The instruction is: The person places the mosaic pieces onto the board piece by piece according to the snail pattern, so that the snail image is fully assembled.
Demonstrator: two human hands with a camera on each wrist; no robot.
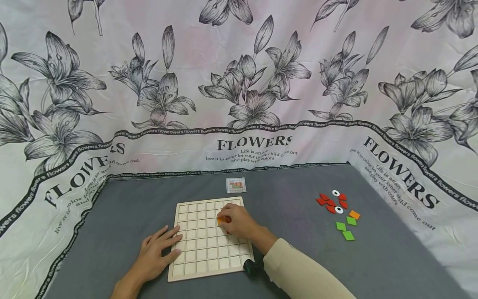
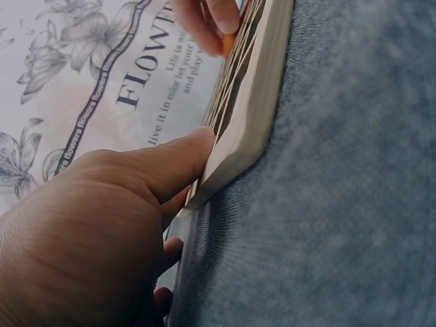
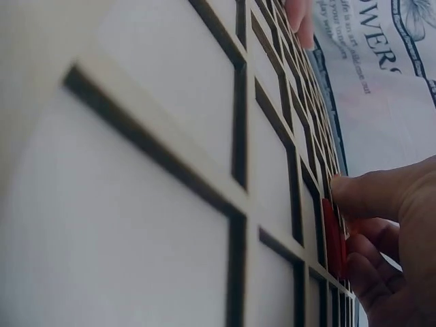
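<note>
A light wooden grid board (image 1: 201,243) with square cells lies flat on the grey cloth. On its upper right part, my right hand (image 1: 239,222) pinches an orange tile (image 1: 221,220) between thumb and fingers. Right by those fingers a red piece (image 3: 332,238) sits at the grid, partly hidden by the hand. My left hand (image 1: 157,253) rests at the board's left edge with its fingers spread. In the left wrist view, the left thumb (image 2: 184,158) touches the rim of the board.
Loose red pieces (image 1: 330,203), two white rings (image 1: 339,210), green tiles (image 1: 348,236) and another orange tile (image 1: 354,214) lie to the right. A small picture card (image 1: 236,185) lies behind the board. Flower-printed cloth (image 1: 254,149) hangs around the table.
</note>
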